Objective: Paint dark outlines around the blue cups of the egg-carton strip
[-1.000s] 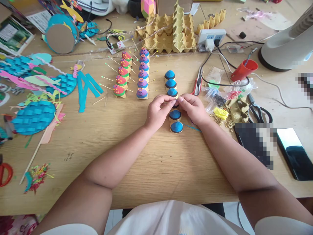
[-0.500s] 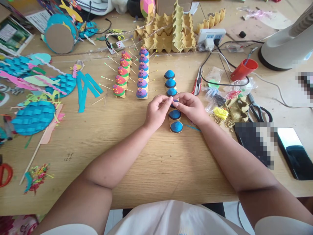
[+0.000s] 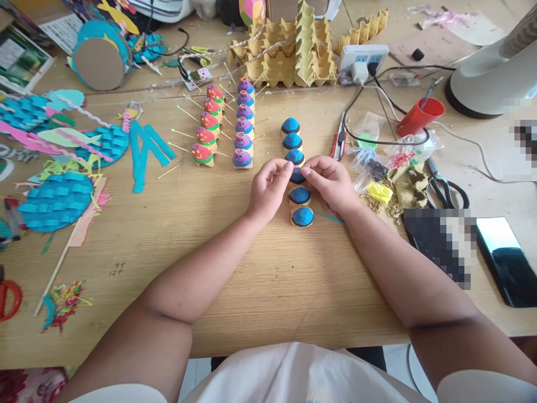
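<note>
Over a row of egg-carton cups (image 3: 302, 216) with blue domes and dark rims, both hands work close together. My left hand (image 3: 272, 187) is closed in a pinch of thumb and forefinger. Just to its right, my right hand (image 3: 329, 180) pinches in the same way. Between the fingertips seems to run a thin purple strip (image 3: 297, 169), small and partly hidden, above the fourth cup from the back. A thin blue strip (image 3: 329, 217) lies by the nearest cup, partly under my right wrist.
Left of the row stand red-green caterpillars (image 3: 205, 136) and purple-blue caterpillars (image 3: 243, 126) with pin-like feelers. A red utility knife (image 3: 338, 140), yellow clay packet (image 3: 378, 193), scissors (image 3: 447, 190) and red cup (image 3: 420, 116) lie rightward. Blue woven paper fish (image 3: 56, 201) lie left; egg trays (image 3: 274, 70) behind.
My hands have drawn slightly apart, the fingertips no longer meeting, and the purple strip shows between them. The view has shifted a little; the cups stay in place.
</note>
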`<state>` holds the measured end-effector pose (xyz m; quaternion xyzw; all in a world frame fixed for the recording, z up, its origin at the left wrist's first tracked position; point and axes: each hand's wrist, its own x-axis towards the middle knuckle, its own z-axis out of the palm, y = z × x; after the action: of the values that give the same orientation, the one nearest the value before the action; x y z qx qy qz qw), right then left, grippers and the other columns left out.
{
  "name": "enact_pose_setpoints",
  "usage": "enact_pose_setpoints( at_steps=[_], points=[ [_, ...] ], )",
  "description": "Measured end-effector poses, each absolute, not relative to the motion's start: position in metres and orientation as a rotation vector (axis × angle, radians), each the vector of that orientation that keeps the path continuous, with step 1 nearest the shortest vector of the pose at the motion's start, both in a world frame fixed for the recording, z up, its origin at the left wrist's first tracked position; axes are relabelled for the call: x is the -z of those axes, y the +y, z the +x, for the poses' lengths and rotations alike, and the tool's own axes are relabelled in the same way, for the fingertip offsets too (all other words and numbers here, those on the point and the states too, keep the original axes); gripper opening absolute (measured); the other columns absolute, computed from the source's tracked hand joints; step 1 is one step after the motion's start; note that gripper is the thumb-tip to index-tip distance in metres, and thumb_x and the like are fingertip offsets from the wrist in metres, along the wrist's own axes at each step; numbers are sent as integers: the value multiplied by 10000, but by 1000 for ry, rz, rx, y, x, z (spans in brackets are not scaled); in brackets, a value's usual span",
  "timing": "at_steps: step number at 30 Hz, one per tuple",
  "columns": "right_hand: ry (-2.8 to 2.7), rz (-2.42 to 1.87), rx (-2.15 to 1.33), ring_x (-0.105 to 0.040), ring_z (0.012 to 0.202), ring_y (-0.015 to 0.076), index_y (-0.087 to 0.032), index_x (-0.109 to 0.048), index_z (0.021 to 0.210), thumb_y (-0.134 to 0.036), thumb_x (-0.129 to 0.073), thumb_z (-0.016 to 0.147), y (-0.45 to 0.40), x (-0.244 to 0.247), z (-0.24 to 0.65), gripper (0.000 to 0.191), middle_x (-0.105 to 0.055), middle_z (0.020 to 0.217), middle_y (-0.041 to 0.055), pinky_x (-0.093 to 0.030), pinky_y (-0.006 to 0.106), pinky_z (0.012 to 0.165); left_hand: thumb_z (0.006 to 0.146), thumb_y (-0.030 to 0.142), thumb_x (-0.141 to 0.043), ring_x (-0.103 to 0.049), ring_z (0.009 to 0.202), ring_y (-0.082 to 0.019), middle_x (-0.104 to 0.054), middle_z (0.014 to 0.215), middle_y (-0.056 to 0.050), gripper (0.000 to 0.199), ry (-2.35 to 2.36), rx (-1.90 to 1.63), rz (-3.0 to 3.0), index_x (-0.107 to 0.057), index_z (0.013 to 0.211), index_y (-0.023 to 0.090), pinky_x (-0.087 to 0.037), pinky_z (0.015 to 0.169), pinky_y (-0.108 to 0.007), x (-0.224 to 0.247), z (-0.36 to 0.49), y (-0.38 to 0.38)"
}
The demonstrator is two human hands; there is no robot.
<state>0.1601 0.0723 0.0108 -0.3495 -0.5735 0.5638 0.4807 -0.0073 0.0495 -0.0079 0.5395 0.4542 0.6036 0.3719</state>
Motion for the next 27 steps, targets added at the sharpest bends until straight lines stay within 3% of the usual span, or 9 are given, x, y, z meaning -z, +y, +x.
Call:
enact_pose_setpoints(
  at_steps=[7, 12, 16, 20, 22, 27],
  points=[
    [-1466, -829, -1298, -568, 725, 118, -223, -698, 813, -717, -860, 796, 75, -10, 161, 520, -669, 773, -14, -484, 257, 655, 946, 600, -790, -741, 1093, -197, -813, 1113, -52, 353, 1120, -1453, 1483, -797, 1060, 267, -565, 921, -318, 13, -10, 47],
    [-1492, -855, -1272, -556, 714, 121, -217, -686, 772, -739, -851, 790, 74, -14, 161, 548, -660, 747, -12, -487, 265, 658, 967, 514, -795, -734, 1037, -184, -805, 1052, -45, 257, 1114, -1497, 1523, -810, 1007, 261, -566, 900, -311, 14, -12, 49],
    [-1507, -866, -1274, -548, 697, 113, -197, -679, 732, -757, -839, 792, 72, -18, 162, 586, -650, 723, -6, -463, 265, 652, 969, 555, -779, -726, 953, -166, -790, 962, -36, 317, 1135, -1535, 1529, -797, 925, 242, -563, 852, -293, 13, -11, 50],
    [-1521, -893, -1287, -379, 560, 88, -191, -677, 710, -823, -688, 884, 71, -16, 162, 655, -447, 561, -54, -319, 275, 549, 956, 635, -757, -709, 895, -158, -759, 908, -33, 416, 1154, -1557, 1509, -769, 873, 228, -556, 819, -289, 12, -10, 51],
    [-1504, -865, -1282, -370, 568, 93, -199, -679, 750, -820, -671, 900, 72, -14, 162, 639, -438, 580, -55, -295, 279, 541, 957, 645, -751, -705, 886, -157, -752, 896, -31, 431, 1156, -1557, 1503, -758, 863, 225, -553, 822, -293, 11, -10, 51],
    [-1532, -825, -1331, -388, 584, 101, -251, -716, 1026, -708, -875, 793, 73, -9, 162, 537, -475, 647, -73, -326, 271, 541, 964, 662, -730, -698, 866, -152, -752, 882, -27, 456, 1155, -1558, 1490, -750, 845, 222, -542, 808, -289, 10, -9, 50]
  ],
)
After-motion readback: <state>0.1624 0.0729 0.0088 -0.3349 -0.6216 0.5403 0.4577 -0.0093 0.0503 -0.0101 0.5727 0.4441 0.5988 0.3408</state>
